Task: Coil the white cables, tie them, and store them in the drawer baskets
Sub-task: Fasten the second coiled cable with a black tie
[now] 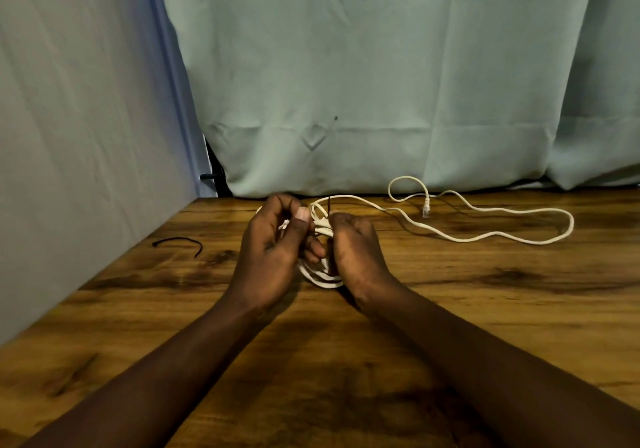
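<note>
Head view showed a pale green curtain (381,66) behind a wooden tabletop (485,309). At its middle, the left hand (273,250) and right hand (356,253) each kept a curled grip pinching a coiled white cable (322,279), whose loose length (485,236) trailed right. A thin black tie (328,205) stuck up from the coil; a second black tie (180,241) lay left.

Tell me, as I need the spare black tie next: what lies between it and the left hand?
Head view: only bare table between spare black tie and left hand.
</note>
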A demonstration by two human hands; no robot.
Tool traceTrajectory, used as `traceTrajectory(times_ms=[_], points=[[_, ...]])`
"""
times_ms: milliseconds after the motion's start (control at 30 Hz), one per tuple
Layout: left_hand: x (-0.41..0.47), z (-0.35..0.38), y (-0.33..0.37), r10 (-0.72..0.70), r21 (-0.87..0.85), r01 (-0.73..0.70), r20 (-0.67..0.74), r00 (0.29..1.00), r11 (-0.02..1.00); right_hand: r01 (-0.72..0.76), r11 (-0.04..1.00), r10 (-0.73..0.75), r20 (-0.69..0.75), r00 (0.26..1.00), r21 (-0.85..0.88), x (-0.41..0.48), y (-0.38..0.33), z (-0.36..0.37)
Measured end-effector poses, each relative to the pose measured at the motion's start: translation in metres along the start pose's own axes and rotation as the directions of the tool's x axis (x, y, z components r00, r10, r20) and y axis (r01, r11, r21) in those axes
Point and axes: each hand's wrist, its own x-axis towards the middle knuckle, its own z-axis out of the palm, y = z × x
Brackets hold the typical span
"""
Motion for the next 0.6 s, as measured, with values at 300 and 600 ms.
traceTrajectory(times_ms=[300,600], points=[[-0.004,-0.001,-0.009,0.004,-0.064,0.003,0.115,0.993,0.998,-0.059,0.991,0.055,0.041,0.998,0.124,0.002,-0.005,-0.012],[-0.005,-0.003,-0.007,0.000,-0.090,0.015,0.163,0.987,0.996,-0.056,0.991,0.043,0.114,0.993,0.120,-0.001,-0.008,-0.017]])
